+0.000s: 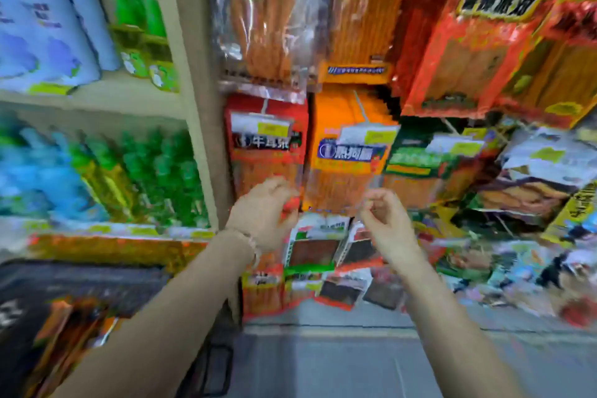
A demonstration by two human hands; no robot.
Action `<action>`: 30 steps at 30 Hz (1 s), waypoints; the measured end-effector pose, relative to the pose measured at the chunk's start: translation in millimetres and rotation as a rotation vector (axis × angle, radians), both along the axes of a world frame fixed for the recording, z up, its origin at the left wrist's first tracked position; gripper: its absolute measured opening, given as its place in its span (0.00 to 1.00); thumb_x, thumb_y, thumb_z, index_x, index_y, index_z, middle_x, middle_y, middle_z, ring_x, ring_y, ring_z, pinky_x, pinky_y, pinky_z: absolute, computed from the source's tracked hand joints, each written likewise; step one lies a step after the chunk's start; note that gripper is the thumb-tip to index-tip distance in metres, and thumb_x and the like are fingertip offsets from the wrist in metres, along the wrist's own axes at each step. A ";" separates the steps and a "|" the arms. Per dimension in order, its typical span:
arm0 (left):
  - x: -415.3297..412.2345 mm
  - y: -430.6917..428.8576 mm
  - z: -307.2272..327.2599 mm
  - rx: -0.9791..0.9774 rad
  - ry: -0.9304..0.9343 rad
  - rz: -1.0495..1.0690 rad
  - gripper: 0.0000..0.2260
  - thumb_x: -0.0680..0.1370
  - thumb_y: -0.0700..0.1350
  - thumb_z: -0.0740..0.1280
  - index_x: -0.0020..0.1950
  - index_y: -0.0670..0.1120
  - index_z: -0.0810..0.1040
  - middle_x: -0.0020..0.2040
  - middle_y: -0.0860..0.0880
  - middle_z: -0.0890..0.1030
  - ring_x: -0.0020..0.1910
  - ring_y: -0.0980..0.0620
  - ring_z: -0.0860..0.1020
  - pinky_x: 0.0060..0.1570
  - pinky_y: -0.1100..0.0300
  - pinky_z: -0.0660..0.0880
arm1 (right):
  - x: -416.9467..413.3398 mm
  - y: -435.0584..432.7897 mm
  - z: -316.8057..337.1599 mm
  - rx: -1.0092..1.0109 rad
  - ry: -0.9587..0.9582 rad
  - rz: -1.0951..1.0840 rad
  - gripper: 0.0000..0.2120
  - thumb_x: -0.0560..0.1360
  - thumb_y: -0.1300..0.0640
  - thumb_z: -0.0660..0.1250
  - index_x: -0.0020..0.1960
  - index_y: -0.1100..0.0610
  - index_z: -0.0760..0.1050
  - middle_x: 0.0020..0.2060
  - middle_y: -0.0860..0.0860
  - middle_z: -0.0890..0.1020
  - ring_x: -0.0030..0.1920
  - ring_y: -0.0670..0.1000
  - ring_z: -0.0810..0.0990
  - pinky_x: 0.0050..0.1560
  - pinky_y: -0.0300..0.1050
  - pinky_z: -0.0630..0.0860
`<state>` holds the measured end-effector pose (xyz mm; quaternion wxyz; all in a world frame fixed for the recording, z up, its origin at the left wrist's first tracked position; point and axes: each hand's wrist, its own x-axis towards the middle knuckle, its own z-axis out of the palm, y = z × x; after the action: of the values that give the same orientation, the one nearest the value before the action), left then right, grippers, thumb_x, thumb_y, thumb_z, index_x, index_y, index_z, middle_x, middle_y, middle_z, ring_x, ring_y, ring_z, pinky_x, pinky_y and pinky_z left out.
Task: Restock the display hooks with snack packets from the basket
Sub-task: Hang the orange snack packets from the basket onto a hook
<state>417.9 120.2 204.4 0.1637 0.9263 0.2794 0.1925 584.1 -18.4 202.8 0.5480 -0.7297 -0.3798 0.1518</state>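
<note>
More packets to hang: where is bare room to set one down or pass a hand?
Grey floor below the lowest hanging packets, right of the basket, is bare. The hook display is crowded with overlapping packets.

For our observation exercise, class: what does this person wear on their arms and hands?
No sleeves show: the left forearm and right forearm are bare. The left hand and right hand have no gloves. A thin pale bracelet circles the left wrist; blur hides its detail. The right wrist carries no band or watch.
</note>
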 end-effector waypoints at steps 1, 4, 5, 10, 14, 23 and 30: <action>-22.0 -10.8 -29.1 -0.104 0.069 0.057 0.17 0.74 0.50 0.63 0.61 0.47 0.77 0.64 0.46 0.74 0.63 0.45 0.73 0.60 0.51 0.71 | -17.6 -10.9 -22.2 -0.058 0.037 0.046 0.11 0.75 0.69 0.65 0.51 0.56 0.70 0.41 0.57 0.76 0.40 0.50 0.74 0.44 0.39 0.70; -95.3 -46.5 -111.0 -0.380 0.290 0.260 0.16 0.75 0.48 0.64 0.63 0.50 0.75 0.66 0.47 0.73 0.62 0.45 0.73 0.59 0.53 0.72 | -72.8 -40.0 -86.3 -0.297 0.125 0.173 0.12 0.74 0.68 0.67 0.54 0.57 0.72 0.45 0.54 0.76 0.44 0.51 0.73 0.44 0.37 0.70; -120.2 -59.1 -133.6 -0.457 0.322 0.318 0.15 0.75 0.46 0.65 0.62 0.50 0.77 0.64 0.46 0.75 0.60 0.45 0.75 0.57 0.54 0.73 | -90.1 -48.2 -105.7 -0.384 0.136 0.224 0.12 0.74 0.66 0.67 0.55 0.56 0.73 0.46 0.52 0.76 0.45 0.51 0.73 0.45 0.39 0.69; -234.6 -111.5 -198.8 -0.765 0.421 0.617 0.09 0.75 0.42 0.65 0.51 0.41 0.81 0.55 0.41 0.81 0.55 0.41 0.78 0.48 0.57 0.71 | -168.7 -67.3 -178.1 -0.850 0.033 0.494 0.20 0.76 0.55 0.66 0.67 0.58 0.68 0.64 0.53 0.72 0.63 0.54 0.73 0.60 0.45 0.68; -299.6 -122.7 -224.5 -0.907 0.381 0.788 0.12 0.75 0.43 0.65 0.57 0.44 0.79 0.57 0.44 0.80 0.57 0.44 0.77 0.49 0.61 0.70 | -227.4 -56.9 -203.9 -1.007 -0.037 0.689 0.22 0.78 0.53 0.63 0.70 0.56 0.65 0.68 0.53 0.69 0.65 0.53 0.71 0.62 0.46 0.68; -403.6 -16.5 -242.4 -1.024 0.233 0.823 0.11 0.76 0.43 0.62 0.57 0.47 0.79 0.53 0.47 0.81 0.53 0.46 0.78 0.55 0.57 0.74 | -358.9 64.3 -210.6 -0.837 -0.018 0.779 0.17 0.77 0.53 0.64 0.65 0.51 0.70 0.55 0.47 0.76 0.49 0.46 0.77 0.50 0.42 0.73; -461.0 74.2 -286.3 -1.230 0.312 0.768 0.13 0.78 0.41 0.65 0.60 0.39 0.77 0.58 0.39 0.79 0.58 0.41 0.77 0.45 0.63 0.70 | -420.5 153.3 -294.1 -1.045 0.195 0.615 0.16 0.77 0.54 0.64 0.64 0.54 0.69 0.55 0.50 0.77 0.47 0.48 0.75 0.45 0.39 0.66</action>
<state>-43.1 194.4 -81.9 0.5324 0.5212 0.6610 -0.0890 163.5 134.9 -91.4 0.0811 -0.7415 -0.3965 0.5352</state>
